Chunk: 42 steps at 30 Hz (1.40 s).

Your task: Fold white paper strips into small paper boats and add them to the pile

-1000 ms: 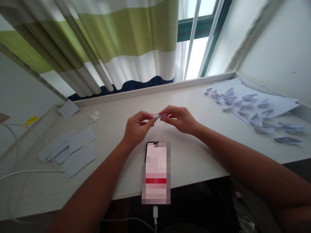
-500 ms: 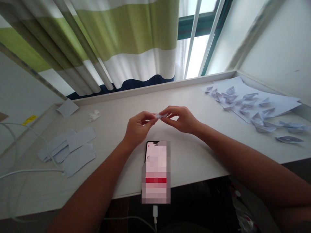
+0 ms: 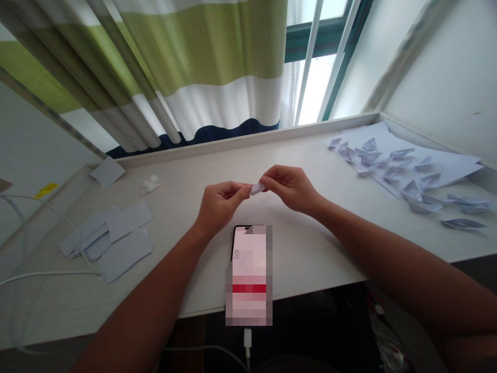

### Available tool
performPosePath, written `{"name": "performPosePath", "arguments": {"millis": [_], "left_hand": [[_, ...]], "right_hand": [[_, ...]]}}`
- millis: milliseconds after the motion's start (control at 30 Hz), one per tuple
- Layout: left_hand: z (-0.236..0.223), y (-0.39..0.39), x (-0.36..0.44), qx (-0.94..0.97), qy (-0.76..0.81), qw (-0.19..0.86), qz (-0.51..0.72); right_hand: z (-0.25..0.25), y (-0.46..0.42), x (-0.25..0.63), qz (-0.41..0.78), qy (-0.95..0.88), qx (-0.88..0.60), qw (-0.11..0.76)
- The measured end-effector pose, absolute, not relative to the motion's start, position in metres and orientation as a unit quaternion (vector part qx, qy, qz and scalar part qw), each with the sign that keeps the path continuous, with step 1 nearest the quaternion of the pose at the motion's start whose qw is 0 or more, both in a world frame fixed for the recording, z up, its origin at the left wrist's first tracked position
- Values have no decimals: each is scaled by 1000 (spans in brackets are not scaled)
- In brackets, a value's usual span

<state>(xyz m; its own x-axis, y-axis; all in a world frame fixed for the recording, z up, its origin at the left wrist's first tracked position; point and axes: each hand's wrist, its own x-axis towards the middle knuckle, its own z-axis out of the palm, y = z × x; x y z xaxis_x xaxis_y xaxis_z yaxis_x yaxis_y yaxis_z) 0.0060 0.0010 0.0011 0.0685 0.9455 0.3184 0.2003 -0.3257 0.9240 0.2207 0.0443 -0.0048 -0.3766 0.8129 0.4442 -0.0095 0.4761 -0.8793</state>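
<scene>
A small folded piece of white paper (image 3: 257, 188) is held above the middle of the desk (image 3: 310, 248), pinched from both sides. My left hand (image 3: 219, 204) grips its left end with thumb and fingertips closed. My right hand (image 3: 289, 186) pinches its right end, fingers curled together. Just below the hands a phone (image 3: 249, 274) lies on the desk with its lit screen up, overhanging the front edge, a white cable (image 3: 248, 344) plugged into its bottom.
Several cut paper slips (image 3: 112, 241) lie at the left, with a crumpled scrap (image 3: 150, 184) and a square sheet (image 3: 106, 172) behind them. Several folded paper boats (image 3: 392, 166) rest on white sheets at the right. White cables (image 3: 23, 274) trail at the far left. A striped curtain (image 3: 174, 67) hangs behind.
Both hands have twisted the folded paper slightly; the right hand rose a little and the piece now tilts down toward the left. Everything else on the desk is unmoved.
</scene>
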Motion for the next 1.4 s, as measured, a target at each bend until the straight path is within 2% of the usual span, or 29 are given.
{"name": "performPosePath", "arguments": {"millis": [167,467,600,767,967,1067,1167,1400], "left_hand": [[-5,6,4,624,460,377,507],[1,-2,8,718,493,246,425],[4,-2,10,727,512,220,402],[7,-1,10,709,531,256,387],[0,5,6,627,485,400,460],[-2,6,6,607,471,429,475],[-2,6,8,618,458,415,486],[-4,4,5,694,457,303,466]], "right_hand": [[-11,41,213,427,-715,-295,469],[-9,35,212,323,-788,-306,426],[-11,32,208,284,-799,-318,424],[-12,35,209,302,-804,-310,408],[-10,45,222,373,-811,-232,387],[-11,48,224,385,-815,-206,381],[-13,50,223,387,-803,-229,391],[-16,55,224,384,-768,-276,432]]}}
